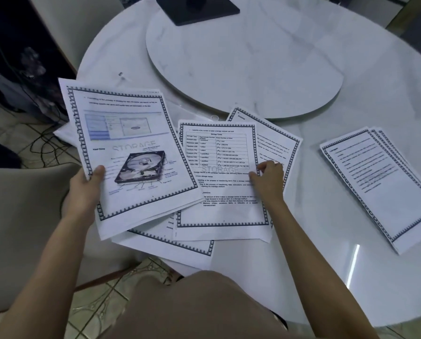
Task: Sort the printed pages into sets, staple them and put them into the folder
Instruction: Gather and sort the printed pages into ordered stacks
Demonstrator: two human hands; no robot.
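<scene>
Entry: loose white printed pages with black patterned borders (219,211), fanned and overlapping at lower centre of the round white marble worktop (302,277)
- Top sheet: page with a storage table (219,152)
- Held bundle of bordered pages (131,133): centre left, hard-disk picture uppermost, overlapping the spread
- Sorted stack (380,182): right of frame, slightly fanned, well apart from the spread

Risks, as judged:
- the sheets look alike, so one may join the wrong set
- the bundle is gripped at one edge only and may sag or slip into the spread
- the nearest pages seem to overhang the worktop rim and could slide off

Hands:
- left hand (87,184): closed on the bundle's lower left edge, thumb on top
- right hand (269,179): fingers curled at the table page's right edge, seemingly pinching it

Beyond:
- raised round marble turntable (243,59): upper centre
- black flat stand base (197,8): top
- folder and stapler: not clearly identifiable
</scene>
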